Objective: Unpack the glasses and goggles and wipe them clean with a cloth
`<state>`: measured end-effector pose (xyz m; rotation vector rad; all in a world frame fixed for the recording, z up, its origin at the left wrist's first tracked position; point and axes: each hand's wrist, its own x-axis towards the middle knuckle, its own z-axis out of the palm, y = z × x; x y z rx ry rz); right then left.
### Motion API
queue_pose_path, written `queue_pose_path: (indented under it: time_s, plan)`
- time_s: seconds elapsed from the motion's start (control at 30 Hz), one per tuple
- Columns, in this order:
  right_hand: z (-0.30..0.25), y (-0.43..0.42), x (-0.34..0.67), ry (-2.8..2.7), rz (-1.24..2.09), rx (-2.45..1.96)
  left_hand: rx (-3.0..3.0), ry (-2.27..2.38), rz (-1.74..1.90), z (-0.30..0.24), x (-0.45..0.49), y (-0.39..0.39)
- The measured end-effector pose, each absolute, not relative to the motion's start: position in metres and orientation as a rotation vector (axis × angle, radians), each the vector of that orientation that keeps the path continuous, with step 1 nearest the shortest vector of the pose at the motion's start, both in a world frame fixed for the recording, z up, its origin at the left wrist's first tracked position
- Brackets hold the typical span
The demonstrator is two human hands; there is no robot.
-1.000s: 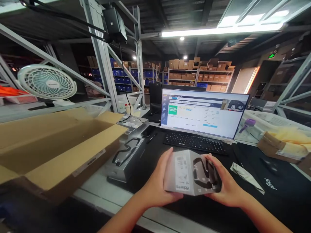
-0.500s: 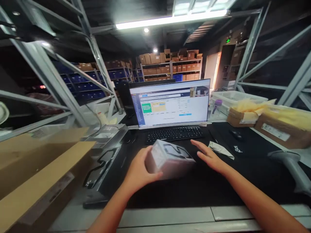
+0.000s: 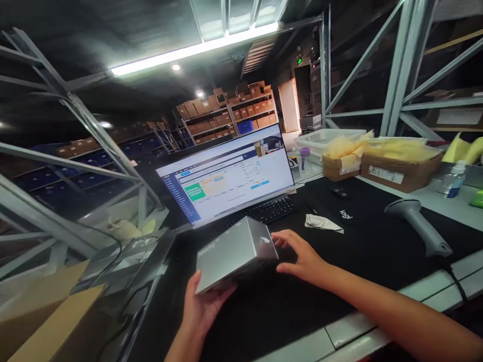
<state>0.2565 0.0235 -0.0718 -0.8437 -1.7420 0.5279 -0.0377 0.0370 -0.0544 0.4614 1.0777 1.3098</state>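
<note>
A silver-grey product box (image 3: 228, 251) is held tilted above the black desk mat (image 3: 294, 306). My left hand (image 3: 206, 304) grips its near left end, thumb on the top face and fingers underneath. At the box's right end, my right hand (image 3: 302, 256) has its thumb and fingers apart, with the fingertips close to the end face; whether they touch it I cannot tell. Behind the box stand a black keyboard (image 3: 277, 208), partly covered by it, and a lit monitor (image 3: 230, 176).
On the right lie a grey barcode scanner (image 3: 420, 226), a crumpled white paper (image 3: 323, 222) and a black mouse (image 3: 339, 192). Cartons with yellow packing (image 3: 402, 163), a white basket (image 3: 328, 138) and a spray bottle (image 3: 453, 180) stand beyond. An open cardboard box (image 3: 56, 322) is at left.
The box has been turned, so a plain silver face now shows instead of the patterned one. My left hand has shifted to underneath it, and my right hand has come nearer. The view has swung right.
</note>
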Motion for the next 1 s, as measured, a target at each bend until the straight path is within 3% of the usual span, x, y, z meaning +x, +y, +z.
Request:
queue_pose_path:
  time_s: [0.3, 0.63, 1.0]
  plan:
    - [-0.073, 0.027, 0.261, -1.675, 0.513, -0.862, 0.459, 1.083, 1.245, -0.074, -0.03, 0.031]
    - [-0.082, 0.03, 0.271, -1.863, -0.045, -0.793, 0.543, 1.057, 1.15, -0.102, -0.053, 0.03]
    - [-0.087, 0.052, 0.288, -2.044, 0.013, -0.734, 1.05, 1.129, 1.251, -0.104, -0.053, 0.018]
